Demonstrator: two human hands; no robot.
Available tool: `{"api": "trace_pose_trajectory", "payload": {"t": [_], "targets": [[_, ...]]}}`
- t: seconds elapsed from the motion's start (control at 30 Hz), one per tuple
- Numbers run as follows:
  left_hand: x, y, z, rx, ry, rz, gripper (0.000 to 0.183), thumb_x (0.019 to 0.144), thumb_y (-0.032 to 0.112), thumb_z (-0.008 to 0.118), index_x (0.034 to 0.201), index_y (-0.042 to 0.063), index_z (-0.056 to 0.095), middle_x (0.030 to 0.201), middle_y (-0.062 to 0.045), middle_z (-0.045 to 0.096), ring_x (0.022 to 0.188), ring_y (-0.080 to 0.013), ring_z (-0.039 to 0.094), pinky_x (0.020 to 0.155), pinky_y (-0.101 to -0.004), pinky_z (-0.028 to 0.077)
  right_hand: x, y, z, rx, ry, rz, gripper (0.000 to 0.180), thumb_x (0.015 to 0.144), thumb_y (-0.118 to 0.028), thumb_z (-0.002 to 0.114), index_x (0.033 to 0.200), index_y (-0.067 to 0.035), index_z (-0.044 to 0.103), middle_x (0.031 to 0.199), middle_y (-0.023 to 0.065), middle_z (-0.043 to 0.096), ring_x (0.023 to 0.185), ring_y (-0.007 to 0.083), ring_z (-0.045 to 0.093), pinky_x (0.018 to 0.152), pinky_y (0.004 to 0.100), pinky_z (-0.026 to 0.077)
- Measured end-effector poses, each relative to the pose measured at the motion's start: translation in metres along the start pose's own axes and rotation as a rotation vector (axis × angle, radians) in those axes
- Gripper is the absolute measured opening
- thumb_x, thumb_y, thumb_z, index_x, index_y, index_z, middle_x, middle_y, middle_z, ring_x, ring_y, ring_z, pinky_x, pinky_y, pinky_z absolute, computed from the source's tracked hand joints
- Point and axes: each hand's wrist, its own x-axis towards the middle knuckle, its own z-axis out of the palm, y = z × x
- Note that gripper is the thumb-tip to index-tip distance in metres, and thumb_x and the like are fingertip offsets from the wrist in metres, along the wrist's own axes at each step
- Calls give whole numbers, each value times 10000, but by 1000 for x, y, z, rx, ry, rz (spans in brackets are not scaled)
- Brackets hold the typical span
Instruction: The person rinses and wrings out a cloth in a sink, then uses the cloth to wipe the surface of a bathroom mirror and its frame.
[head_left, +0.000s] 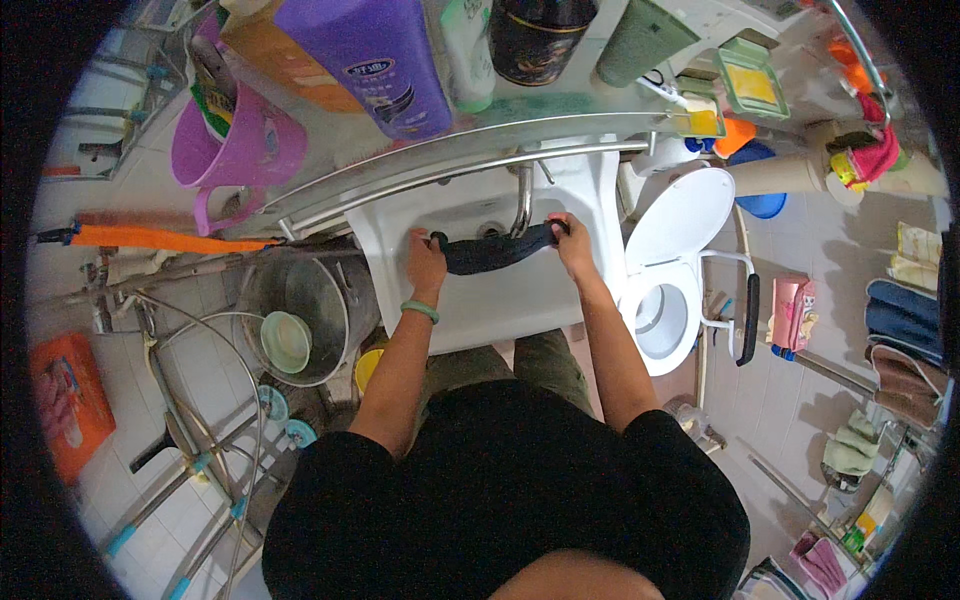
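Observation:
A dark cloth (496, 252) is stretched between my two hands over a white washbasin (510, 307). My left hand (427, 259), with a pale green bangle on its wrist, grips the cloth's left end. The other end is pinched in my right hand (574, 244), beside the metal faucet (524, 195). The middle of the cloth sags a little between the hands. Part of the drain shows behind the cloth. Whether the cloth is wet cannot be told.
Above the basin, a glass shelf (480, 127) holds a purple bottle (382, 67), a pink cup (232, 146) and other toiletries. A large metal pot (349, 300) with a green bowl (286, 342) is at left. The toilet (664, 322) stands at right, its lid up.

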Motion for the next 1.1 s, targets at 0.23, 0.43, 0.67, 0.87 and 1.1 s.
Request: {"api": "trace_pose_trajectory", "payload": {"t": [0.23,0.43,0.67,0.87,1.1], "targets": [[-22,57,31,75,-214,507,652,662,76,703,1252,149,434,1276,-114,460,1151,-306,462,945,-444,399,-26,-41,30,340,-105,190,191,910,-10,488,1076,-82,549,848,36,591,716,122,575,517,222,447],[-19,62,58,-6,-379,470,548,634,24,717,1127,94,491,1061,-123,563,1027,-320,548,851,-416,450,-60,-87,-1,298,-135,125,262,864,-12,565,1109,-100,533,958,72,649,796,152,610,536,240,485],[-47,128,-35,-174,-336,352,639,624,-41,661,1192,85,397,983,-180,573,974,-388,550,854,-430,445,-49,-113,-17,-773,57,-341,422,858,-238,621,1186,-10,488,1108,243,574,919,321,619,796,369,476],[-59,124,-79,-69,-212,631,691,602,-59,638,1226,91,383,1060,-196,495,1012,-397,511,873,-440,434,-47,-168,43,-889,41,-398,426,869,-245,576,1058,127,492,966,285,570,895,402,580,813,437,468],[-69,137,-127,-259,-114,548,668,574,-78,611,1186,100,411,1023,-148,451,927,-327,513,838,-397,458,-43,-159,58,-1138,-81,-566,390,713,-185,700,902,120,548,951,273,577,886,389,591,771,422,497]]}}
